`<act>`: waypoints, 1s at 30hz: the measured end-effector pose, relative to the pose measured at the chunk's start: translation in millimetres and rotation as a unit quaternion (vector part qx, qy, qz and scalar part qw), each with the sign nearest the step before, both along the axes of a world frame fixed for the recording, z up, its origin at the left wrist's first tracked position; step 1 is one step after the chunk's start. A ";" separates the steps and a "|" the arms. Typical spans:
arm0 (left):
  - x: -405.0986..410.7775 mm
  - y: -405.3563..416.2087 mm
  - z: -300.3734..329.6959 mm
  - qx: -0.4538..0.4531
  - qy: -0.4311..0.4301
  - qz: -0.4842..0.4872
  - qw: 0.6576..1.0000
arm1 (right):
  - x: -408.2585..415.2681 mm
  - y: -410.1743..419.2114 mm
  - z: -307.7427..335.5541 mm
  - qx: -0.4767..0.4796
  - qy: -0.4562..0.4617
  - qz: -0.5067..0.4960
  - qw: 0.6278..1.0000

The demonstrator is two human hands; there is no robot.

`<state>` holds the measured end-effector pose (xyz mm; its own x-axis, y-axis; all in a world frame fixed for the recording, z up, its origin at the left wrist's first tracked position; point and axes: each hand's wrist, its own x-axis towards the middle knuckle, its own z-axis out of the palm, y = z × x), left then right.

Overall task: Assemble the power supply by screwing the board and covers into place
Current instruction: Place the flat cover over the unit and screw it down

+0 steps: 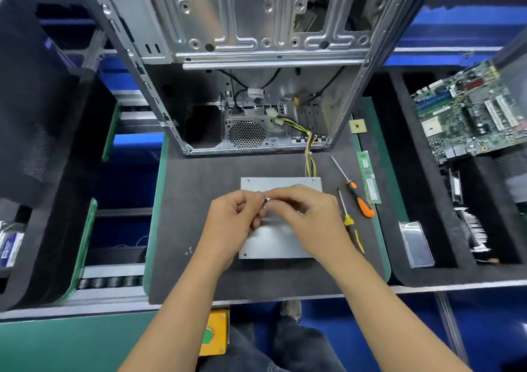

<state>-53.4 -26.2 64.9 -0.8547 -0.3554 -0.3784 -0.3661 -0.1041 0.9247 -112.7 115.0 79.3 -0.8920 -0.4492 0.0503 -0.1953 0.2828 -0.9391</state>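
1. Both hands meet above the power supply [281, 243], a flat grey metal box lying on the dark mat [199, 200] in the middle of the bench.
2. Left hand [236, 217] has its fingers curled inward, its fingertips brought against those of the other hand; something small and pale shows at the meeting point, too small to identify.
3. Right hand [302, 214] reaches across the box lid with fingers bent, thumb and forefinger pinching at that same small item; whether each hand truly grips it cannot be told for certain.
4. A bundle of yellow and black wires [309, 155] runs from the far right corner of the power supply up into the open computer case [256, 58] standing behind it.
5. Two screwdrivers lie on the mat just right of the box: an orange-handled screwdriver [362, 203] farther out, and a yellow-handled screwdriver [349, 220] partly hidden by the right wrist.
6. A few loose screws [188, 251] sit on the mat to the left of the box, near the left forearm.
7. Two memory sticks [369, 177] lie along the mat's right edge, with a square processor chip [357, 126] beyond them.
8. A green motherboard [467, 109] rests in the black foam tray [399, 172] on the right.
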 end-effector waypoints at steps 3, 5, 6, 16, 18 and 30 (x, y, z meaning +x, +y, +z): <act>2.6 -4.1 -1.8 0.010 -0.014 0.010 1.000 | -2.8 -6.0 -3.1 0.005 -0.028 0.009 1.000; 3.3 -6.3 -2.8 0.020 -0.015 0.020 0.999 | -6.0 -8.8 -4.3 0.021 -0.015 0.025 0.999; 3.4 -7.0 -3.2 0.026 -0.012 0.028 0.999 | -6.7 -10.8 -4.6 0.027 -0.009 0.031 0.999; -1.4 -11.6 -7.5 0.031 0.014 0.031 0.999 | -12.3 -20.8 -11.0 0.032 -0.034 0.020 0.999; -1.1 -13.7 -9.7 0.028 0.016 0.035 0.999 | -17.0 -23.8 -11.1 0.059 -0.046 0.049 0.996; -2.1 -32.8 -31.3 -0.183 0.047 0.084 0.978 | -41.7 -35.8 -17.7 0.126 0.106 0.031 0.986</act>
